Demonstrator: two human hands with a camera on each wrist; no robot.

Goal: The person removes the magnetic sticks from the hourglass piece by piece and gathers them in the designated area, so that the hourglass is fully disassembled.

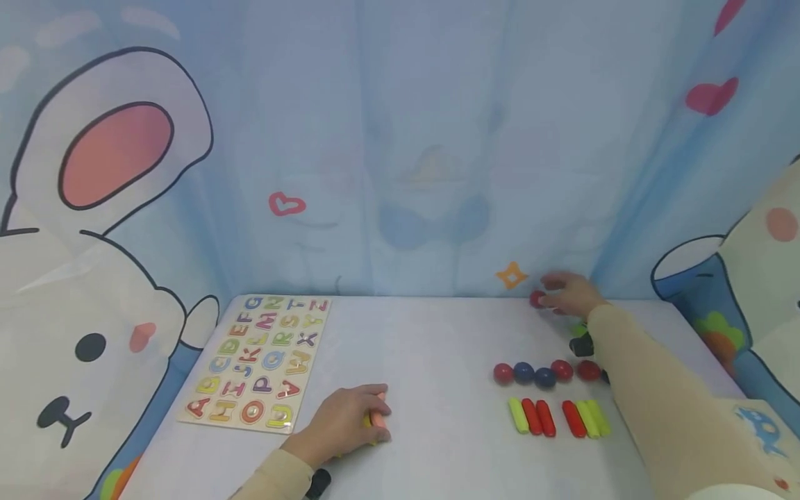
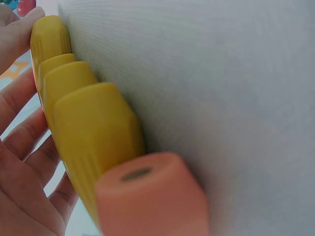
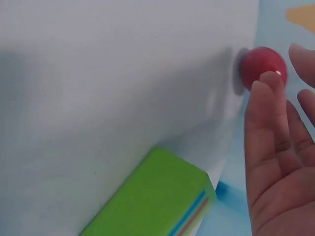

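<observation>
My left hand (image 1: 350, 417) rests on the table around several small yellow pieces and a salmon one. In the left wrist view its fingers lie along a row of yellow barrel-shaped pieces (image 2: 98, 128), one digit touching the far end. A salmon piece (image 2: 152, 196) with a hole in its end stands nearest the camera. At the back right, my right hand (image 1: 571, 295) reaches to a red ball (image 3: 263, 66) by the table's back edge. Its extended fingertips overlap the ball; whether they grip it is unclear. Beside that hand lies a green block (image 3: 152, 196), mostly hidden in the head view.
Red balls (image 1: 503, 373) and dark blue balls (image 1: 523, 372) form a row at the right. Nearer are lime sticks (image 1: 519, 415) and red sticks (image 1: 545, 418) in two groups. A letter puzzle board (image 1: 206, 368) lies at left. Behind the table hangs a blue printed curtain (image 1: 425, 139).
</observation>
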